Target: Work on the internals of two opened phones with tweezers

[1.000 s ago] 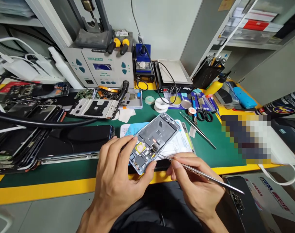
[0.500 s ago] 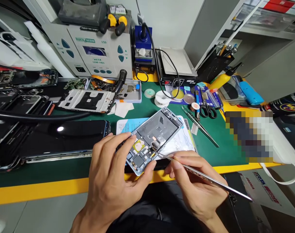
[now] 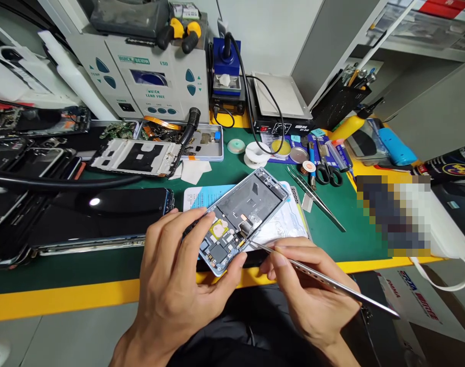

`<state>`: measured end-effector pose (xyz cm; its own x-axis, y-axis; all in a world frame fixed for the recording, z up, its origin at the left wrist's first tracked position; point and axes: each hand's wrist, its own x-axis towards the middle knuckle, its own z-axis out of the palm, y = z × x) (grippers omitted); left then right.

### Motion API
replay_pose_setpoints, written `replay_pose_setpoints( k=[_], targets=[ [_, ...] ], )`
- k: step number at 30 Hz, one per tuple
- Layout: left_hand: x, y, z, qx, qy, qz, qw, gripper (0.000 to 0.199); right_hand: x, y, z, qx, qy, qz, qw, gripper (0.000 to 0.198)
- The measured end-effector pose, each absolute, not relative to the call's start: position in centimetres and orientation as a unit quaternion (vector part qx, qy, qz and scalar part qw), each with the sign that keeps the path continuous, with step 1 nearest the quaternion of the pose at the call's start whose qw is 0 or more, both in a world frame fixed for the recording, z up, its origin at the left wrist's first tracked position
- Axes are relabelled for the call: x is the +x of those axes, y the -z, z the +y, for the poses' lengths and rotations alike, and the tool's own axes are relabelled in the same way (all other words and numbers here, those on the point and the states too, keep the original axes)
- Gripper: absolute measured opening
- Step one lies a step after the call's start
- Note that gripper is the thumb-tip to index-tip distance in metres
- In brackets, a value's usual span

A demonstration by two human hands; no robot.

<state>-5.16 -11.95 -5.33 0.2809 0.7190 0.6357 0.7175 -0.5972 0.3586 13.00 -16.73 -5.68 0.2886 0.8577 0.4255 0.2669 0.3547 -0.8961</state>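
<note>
Head view: nearest, the left hand (image 3: 179, 275) clasps the lower end of an opened phone (image 3: 243, 214), thumb against one edge and fingertips over the opposite one, a grip that likely steadies the shell while leaving its inside exposed. The phone slants between the two hands, its far end pointing away and to the right. The right hand (image 3: 309, 285) pinches slender tweezers (image 3: 328, 283) like a pen, probably for fine control; their point lies at the phone's long edge, though whether it touches is too small to tell. They are polished metal, pierced by a row of holes and tapering at the tail. The phone is a rounded rectangle, a bluish rim around a dark-grey cavity and a crowded board with a yellow-edged patch.

Just beyond the phone, a glossy white-and-blue sheet (image 3: 293, 216) shows beneath it. Left of the left hand, a phone with a smooth black screen (image 3: 113, 214) tops a pile. Beyond the right hand, second tweezers (image 3: 320, 204) rest on the table's (image 3: 343, 250) matte green covering, seemingly within easy reach, near black-handled scissors (image 3: 324, 175). Farther from both hands stands a white spool (image 3: 255, 159) with round flanges; farther still, leftward, sits a boxy grey station (image 3: 121, 76) with teal buttons, perhaps set back to free working space.
</note>
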Motion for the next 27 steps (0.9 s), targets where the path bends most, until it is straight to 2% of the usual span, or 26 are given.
replay_pose_setpoints(
  k=[27],
  targets=[
    [-5.29,5.26,-12.16,0.798,-0.403,0.448,0.005,0.061,13.16,5.53,-16.74,-0.503,-0.25,-0.542,0.625,0.033]
  ],
)
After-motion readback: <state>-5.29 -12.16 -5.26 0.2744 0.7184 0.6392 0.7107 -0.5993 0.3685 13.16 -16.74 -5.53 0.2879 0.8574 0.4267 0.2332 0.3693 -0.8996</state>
